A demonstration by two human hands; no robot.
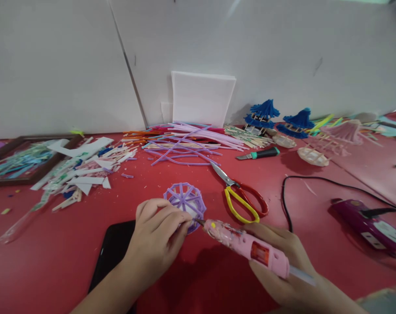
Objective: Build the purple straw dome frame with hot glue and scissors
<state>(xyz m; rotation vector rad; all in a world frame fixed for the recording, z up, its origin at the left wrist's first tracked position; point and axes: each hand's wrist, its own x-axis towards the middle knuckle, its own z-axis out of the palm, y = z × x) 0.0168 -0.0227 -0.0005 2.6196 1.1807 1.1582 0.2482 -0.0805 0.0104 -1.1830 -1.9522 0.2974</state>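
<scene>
A small round purple frame (184, 196) with spokes meeting at its centre and a pale base stands near the middle of the red table. My left hand (158, 226) pinches its near right edge between thumb and fingers. Held in my right hand (283, 257) is a pink glue gun (237, 240), a clear glue stick coming out of its back end. The gun's metal tip points left and comes up to my left fingertips at the frame's edge. Whether the tip touches the frame is hard to tell.
Scissors (239, 194) and a cutter (260, 153) lie beyond my right hand. Coloured stems (191, 141) and paper scraps (87, 165) are behind. A black phone (114, 246) lies under my left forearm. A power strip (371, 222) with a cable sits right, small blue-roofed models (262, 115) behind.
</scene>
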